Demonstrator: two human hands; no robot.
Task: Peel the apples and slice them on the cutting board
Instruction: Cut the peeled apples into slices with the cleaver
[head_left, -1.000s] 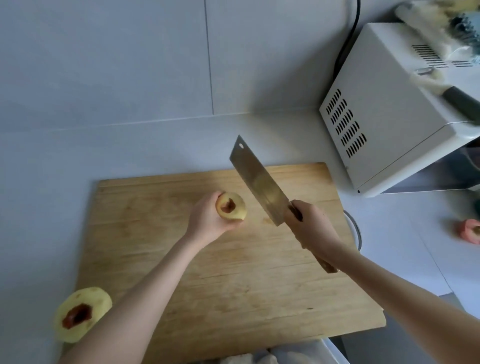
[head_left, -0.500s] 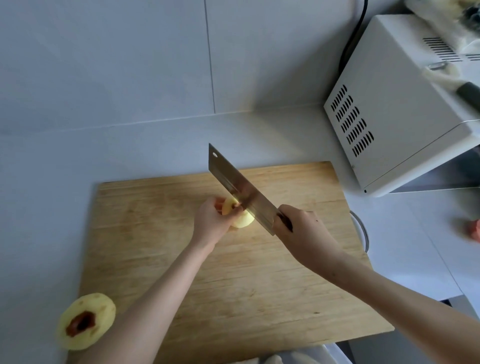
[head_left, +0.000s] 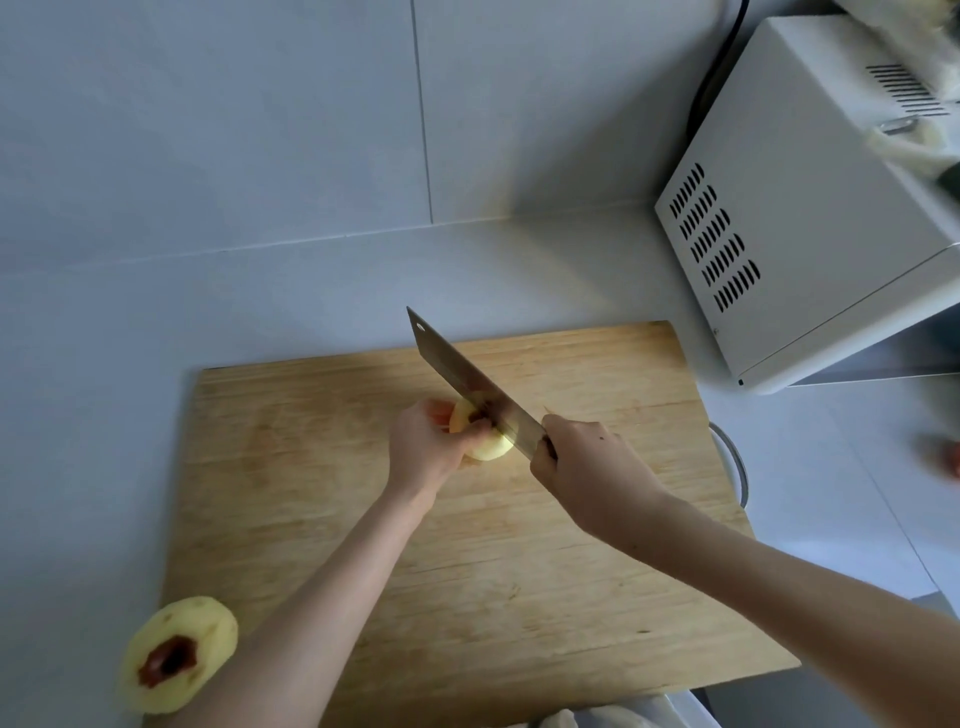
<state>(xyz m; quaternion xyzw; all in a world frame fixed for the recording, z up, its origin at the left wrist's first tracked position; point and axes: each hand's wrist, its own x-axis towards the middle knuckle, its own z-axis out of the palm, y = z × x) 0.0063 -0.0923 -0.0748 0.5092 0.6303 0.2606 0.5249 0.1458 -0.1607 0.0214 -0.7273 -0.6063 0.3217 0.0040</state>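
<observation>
Left grip (head_left: 426, 452) holds peeled apple (head_left: 491, 446), right grip (head_left: 587, 467) holds cleaver (head_left: 467, 382)

The left grip curls round the peeled apple midway on the wooden cutting board (head_left: 311, 467). The cleaver's blade edge meets the apple's top. A second apple (head_left: 176, 657) lies at the board's near-left corner.

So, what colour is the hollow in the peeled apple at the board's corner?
Dark reddish-brown, in the pale yellow peeled apple; head view.

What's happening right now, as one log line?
left hand: holds peeled apple on cutting board | right hand: grips cleaver, blade on apple | second apple: at board's near-left corner
</observation>
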